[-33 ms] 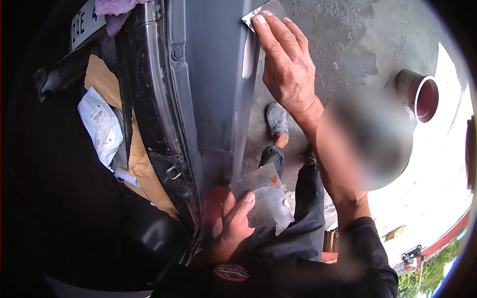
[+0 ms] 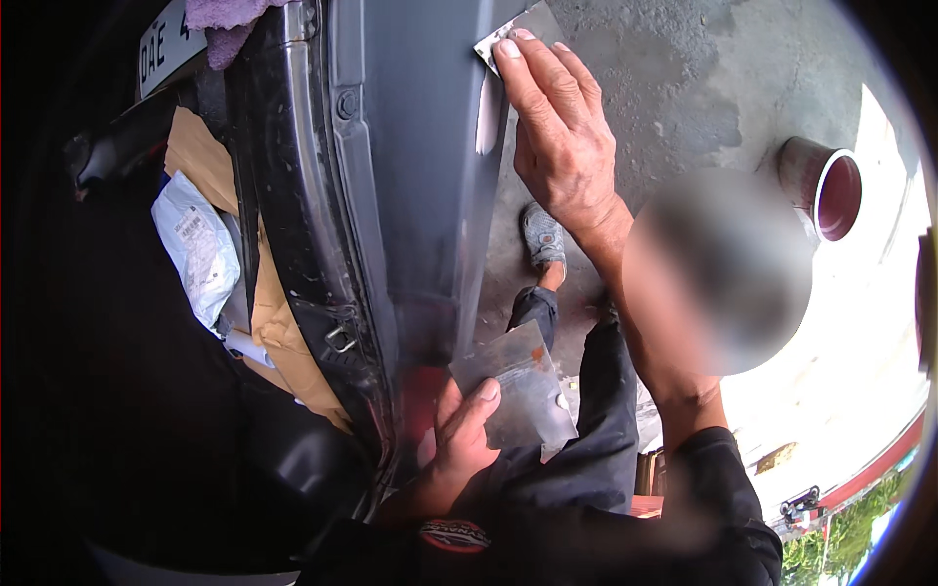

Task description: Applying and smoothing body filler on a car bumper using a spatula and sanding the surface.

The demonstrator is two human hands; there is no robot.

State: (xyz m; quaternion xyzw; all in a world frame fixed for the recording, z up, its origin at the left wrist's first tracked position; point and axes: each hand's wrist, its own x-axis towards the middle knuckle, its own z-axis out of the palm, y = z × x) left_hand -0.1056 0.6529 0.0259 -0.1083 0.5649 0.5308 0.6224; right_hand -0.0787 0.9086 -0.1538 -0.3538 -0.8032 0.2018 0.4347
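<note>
My right hand [image 2: 562,127] reaches far forward, its fingers pressed on a thin flat spreader [image 2: 537,17] with pale putty along its edge. The spreader rests against the edge of a grey car body panel [image 2: 425,156]. Just below it, a white streak of putty [image 2: 486,122] lies on the panel's edge. Nearer to me, my left hand [image 2: 467,425] grips a flat, greyish translucent plate [image 2: 518,391], thumb on top. The plate carries a rust-coloured spot and a small pale lump at its right edge. A blurred round patch hides part of my right forearm.
Left of the panel, the open car boot holds a plastic mailing bag [image 2: 198,249] and brown paper [image 2: 283,337]. A purple cloth [image 2: 227,29] hangs by a licence plate [image 2: 168,49]. On the concrete floor stand a reddish bucket [image 2: 821,186] and a shoed foot [image 2: 542,234].
My right hand has shifted very slightly to the left and down, with the spreader still at the panel's edge. My left hand and the plate have hardly moved.
</note>
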